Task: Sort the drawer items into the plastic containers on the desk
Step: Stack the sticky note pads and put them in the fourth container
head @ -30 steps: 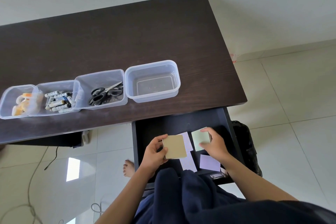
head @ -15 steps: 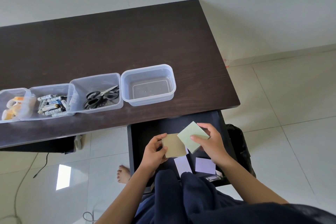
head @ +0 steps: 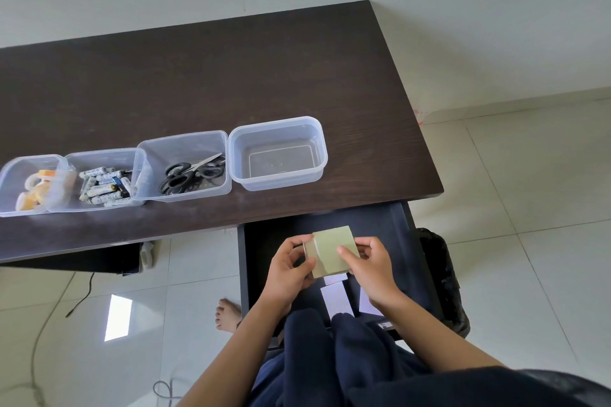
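Having just lifted the green pad (head: 334,251) from the drawer (head: 390,225), the right hand (head: 372,266) is pressing it onto the tan pad gripped by the left hand (head: 289,269), readying both for the empty container (head: 277,154) on the counter (head: 231,76).

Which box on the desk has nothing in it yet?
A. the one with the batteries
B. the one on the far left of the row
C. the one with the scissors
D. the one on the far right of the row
D: the rightmost container shows only its bare clear bottom, while the others hold scissors, batteries and what look like tape rolls.
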### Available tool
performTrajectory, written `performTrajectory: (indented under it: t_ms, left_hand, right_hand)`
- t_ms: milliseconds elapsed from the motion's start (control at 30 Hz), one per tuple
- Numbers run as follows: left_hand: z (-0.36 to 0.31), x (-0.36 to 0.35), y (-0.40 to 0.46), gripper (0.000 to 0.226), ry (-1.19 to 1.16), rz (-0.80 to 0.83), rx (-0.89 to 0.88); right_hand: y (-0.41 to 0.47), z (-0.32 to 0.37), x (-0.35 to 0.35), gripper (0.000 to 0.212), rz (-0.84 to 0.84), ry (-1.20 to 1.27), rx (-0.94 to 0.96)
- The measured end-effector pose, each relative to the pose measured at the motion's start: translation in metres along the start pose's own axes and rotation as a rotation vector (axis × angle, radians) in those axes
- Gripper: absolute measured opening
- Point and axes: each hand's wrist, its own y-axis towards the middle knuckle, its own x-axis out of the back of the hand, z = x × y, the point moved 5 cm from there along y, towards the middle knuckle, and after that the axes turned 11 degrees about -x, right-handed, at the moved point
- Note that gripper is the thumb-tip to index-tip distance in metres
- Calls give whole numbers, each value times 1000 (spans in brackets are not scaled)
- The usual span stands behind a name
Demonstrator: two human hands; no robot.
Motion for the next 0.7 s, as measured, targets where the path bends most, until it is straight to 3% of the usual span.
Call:
performTrajectory:
  t_ms: [700]
  left_hand:
    - [-5,-5,-1,22,-13,-26,0]
  right_hand:
    - [-9,4,-8,27,65,-54,54]
